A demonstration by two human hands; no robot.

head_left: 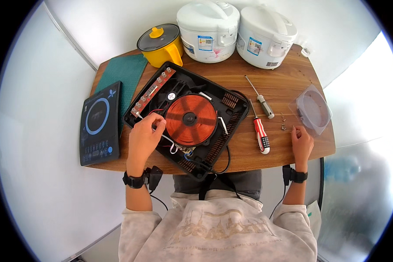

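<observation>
An opened induction cooker base point(207, 163) lies turned at an angle on the table, its round copper coil point(190, 119) exposed. Along its upper left edge sits a narrow red circuit board point(153, 91). My left hand point(146, 134) is over the base's left side, thumb and fingers closed in a pinch beside the coil. White wires point(167, 139) run out from under it; what the fingertips hold is hidden. My right hand point(302, 142) rests on the table at the right, fingers curled together by several small screws point(284, 126). Anything within its fingertips is too small to name.
Two screwdrivers, one grey-handled point(265, 107) and one red-and-white point(260, 135), lie right of the base. Beyond my right hand is a clear plastic tray point(325, 112). The black cooktop panel point(101, 124) overlaps a green mat point(125, 70). A yellow pot point(162, 51) and two white rice cookers point(208, 32) stand behind.
</observation>
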